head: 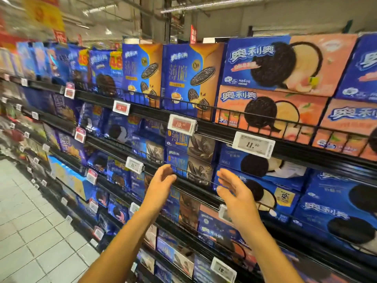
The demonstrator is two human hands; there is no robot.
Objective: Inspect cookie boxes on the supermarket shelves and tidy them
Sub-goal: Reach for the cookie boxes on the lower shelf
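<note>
Cookie boxes: blue-and-grey thin-cookie boxes [189, 160] stacked two high on the second shelf, behind a wire front rail, straight ahead of both hands.
Left hand [161, 180]: raised in front of the second shelf's rail, palm turned inward, fingers loosely bent, holding nothing; fingertips just at the lower box's left edge, contact not clear.
Right hand [234, 193]: raised opposite the left, palm facing it, fingers relaxed and slightly spread, holding nothing; just before the rail to the right of the same stack.
Neighbouring boxes, same shelf: blue boxes with a large dark cookie [263, 176] stacked to the right of the thin-cookie stack.
Top shelf: two upright blue-and-orange thin-cookie boxes [191, 76] side by side; to their right, peach-coloured boxes [271, 86] stacked flat.
Price tags: white tag reading 11.50 [254, 144] clipped to the top shelf's edge; red-faced tag [182, 124] to its left; small white tag [134, 164] on the second shelf's edge, left of the left hand.
Lower shelves: more blue boxes, blurred.
Floor [30, 231]: pale tiles at left.
</note>
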